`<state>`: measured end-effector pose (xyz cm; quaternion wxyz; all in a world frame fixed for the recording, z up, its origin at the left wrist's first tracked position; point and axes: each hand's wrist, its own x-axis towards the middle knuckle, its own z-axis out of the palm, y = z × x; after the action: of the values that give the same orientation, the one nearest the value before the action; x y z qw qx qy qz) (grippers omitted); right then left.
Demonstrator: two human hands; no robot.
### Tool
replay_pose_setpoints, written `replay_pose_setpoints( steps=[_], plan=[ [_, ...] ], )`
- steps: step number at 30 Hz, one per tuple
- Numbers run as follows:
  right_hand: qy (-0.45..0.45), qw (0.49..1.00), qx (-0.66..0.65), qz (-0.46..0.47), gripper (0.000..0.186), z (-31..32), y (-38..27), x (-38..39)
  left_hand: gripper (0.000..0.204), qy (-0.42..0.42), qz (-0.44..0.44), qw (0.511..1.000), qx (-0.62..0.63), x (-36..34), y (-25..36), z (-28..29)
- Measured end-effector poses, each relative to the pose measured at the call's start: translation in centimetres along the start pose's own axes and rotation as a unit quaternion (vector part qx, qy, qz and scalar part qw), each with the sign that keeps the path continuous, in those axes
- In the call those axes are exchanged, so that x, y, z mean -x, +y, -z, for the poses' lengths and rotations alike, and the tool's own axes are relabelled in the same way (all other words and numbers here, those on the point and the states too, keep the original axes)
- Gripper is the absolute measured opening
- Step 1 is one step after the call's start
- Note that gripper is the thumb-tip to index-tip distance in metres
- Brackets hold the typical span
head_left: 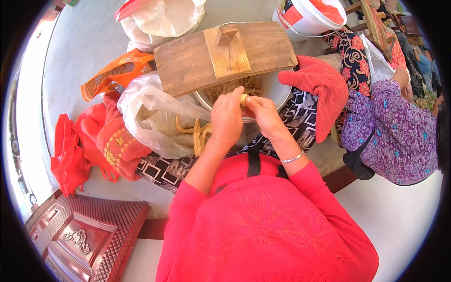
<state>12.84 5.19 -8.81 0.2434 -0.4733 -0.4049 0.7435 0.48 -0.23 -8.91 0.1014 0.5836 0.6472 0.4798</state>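
Observation:
My left hand (pixel 227 115) and my right hand (pixel 267 115) meet over the near rim of a white basin (pixel 284 99). A small yellow piece (pixel 244 99) shows between them, pinched by my right fingertips. My left fingers are curled closed beside it; what they hold is hidden. Brownish shredded strips (pixel 251 85) lie inside the basin. Across its top rests a wooden board (pixel 183 66) with a paler plank and a block fixed on it. Left of my left forearm, yellowish strips (pixel 199 136) hang by a clear plastic bag (pixel 145 101) with pale contents.
Beyond the board stand a white sack (pixel 164 21) and a white bucket (pixel 305 21). An orange bag (pixel 117 70) and red bags (pixel 68 150) are at left. A red cloth (pixel 324 89) covers my right knee. Another person in purple patterned clothes (pixel 394 131) sits at right. A dark red panel (pixel 89 235) lies lower left.

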Motion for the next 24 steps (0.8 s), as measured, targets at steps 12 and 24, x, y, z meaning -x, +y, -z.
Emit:
replay_pose_setpoints(
  steps=[12, 24],
  plan=[
    [-0.023, 0.997, -0.07, -0.019, 0.016, 0.4, -0.4, -0.4, 0.048, 0.013, -0.007, 0.999, 0.044, 0.6, -0.2, -0.8],
    [0.061, 0.873, 0.339, 0.346, 0.008, 0.4, -0.7, -0.3, 0.039, -0.177, 0.218, 0.924, 0.261, 0.4, 0.4, 0.1]
  ],
)
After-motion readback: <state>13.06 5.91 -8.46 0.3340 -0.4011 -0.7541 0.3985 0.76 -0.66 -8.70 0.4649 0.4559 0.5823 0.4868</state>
